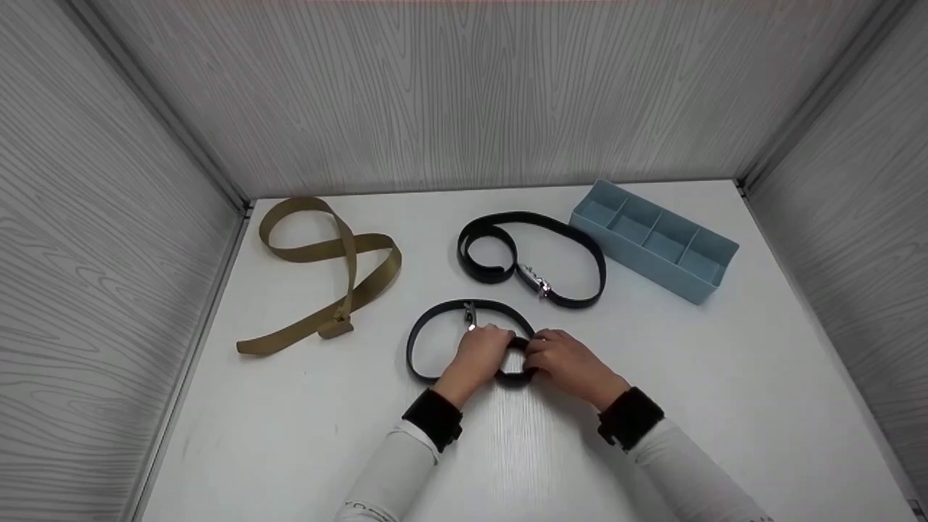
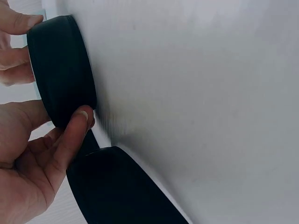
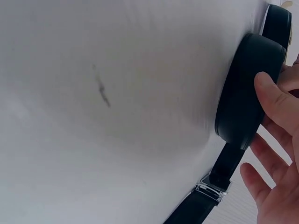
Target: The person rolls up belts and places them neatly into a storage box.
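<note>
A black belt (image 1: 415,341) lies on the table before me, one part a wide loop and its end wound into a small coil (image 1: 516,378). Its silver buckle (image 1: 470,316) shows at the far side of the loop. My left hand (image 1: 482,354) pinches the coil's left side; in the left wrist view its thumb and fingertips (image 2: 83,116) close on the strap. From the right side my right hand (image 1: 573,366) holds the same coil, the thumb (image 3: 268,88) against its outer face. Part of the right fingers is hidden behind the strap.
A second black belt (image 1: 600,268) with a silver buckle (image 1: 536,281) lies partly coiled beyond my hands. To the left is a tan webbing belt (image 1: 290,337) in loose loops. A blue four-section tray (image 1: 645,261) stands back right. Panel walls (image 1: 464,94) enclose the table.
</note>
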A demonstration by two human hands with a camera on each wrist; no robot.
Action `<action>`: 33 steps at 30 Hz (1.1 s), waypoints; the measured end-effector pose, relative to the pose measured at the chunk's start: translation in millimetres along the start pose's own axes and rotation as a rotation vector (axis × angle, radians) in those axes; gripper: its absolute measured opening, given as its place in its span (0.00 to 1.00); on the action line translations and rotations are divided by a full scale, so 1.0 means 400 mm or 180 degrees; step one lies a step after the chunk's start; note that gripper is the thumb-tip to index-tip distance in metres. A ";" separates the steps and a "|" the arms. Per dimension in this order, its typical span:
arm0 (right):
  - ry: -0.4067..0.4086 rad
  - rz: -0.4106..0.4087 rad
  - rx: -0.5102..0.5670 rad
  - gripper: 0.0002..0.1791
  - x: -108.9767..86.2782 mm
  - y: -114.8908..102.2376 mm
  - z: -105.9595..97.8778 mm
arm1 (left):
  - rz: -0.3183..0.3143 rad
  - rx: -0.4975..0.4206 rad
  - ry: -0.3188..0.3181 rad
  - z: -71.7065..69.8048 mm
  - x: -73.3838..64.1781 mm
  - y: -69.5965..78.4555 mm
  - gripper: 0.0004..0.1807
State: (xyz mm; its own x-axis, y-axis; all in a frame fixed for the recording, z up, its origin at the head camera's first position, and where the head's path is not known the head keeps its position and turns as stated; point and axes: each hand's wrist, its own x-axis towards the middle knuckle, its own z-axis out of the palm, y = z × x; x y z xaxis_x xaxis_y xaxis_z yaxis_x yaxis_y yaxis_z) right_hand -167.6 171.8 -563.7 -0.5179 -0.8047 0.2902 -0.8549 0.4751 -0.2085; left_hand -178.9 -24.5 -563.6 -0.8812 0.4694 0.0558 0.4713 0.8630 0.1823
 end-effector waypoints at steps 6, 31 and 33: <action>0.0099 0.0023 0.0004 0.07 0.005 0.000 0.008 | -0.0193 -0.0117 0.0005 0.004 0.001 -0.001 0.03; 0.0042 0.0024 -0.0426 0.06 0.006 -0.012 0.010 | -0.0380 -0.0242 -0.0030 -0.011 -0.012 0.004 0.06; 0.0098 0.0059 -0.0393 0.07 0.006 -0.015 0.014 | -0.0445 -0.0331 -0.0086 -0.012 -0.014 0.006 0.06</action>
State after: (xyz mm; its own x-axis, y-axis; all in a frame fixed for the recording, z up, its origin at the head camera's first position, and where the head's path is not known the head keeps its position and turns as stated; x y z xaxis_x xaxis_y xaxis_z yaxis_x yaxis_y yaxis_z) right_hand -163.4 165.0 -567.1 -0.5327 -0.7849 0.3165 -0.8414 0.5315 -0.0980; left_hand -173.1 -25.7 -558.5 -0.9358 0.3524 -0.0034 0.3367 0.8968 0.2871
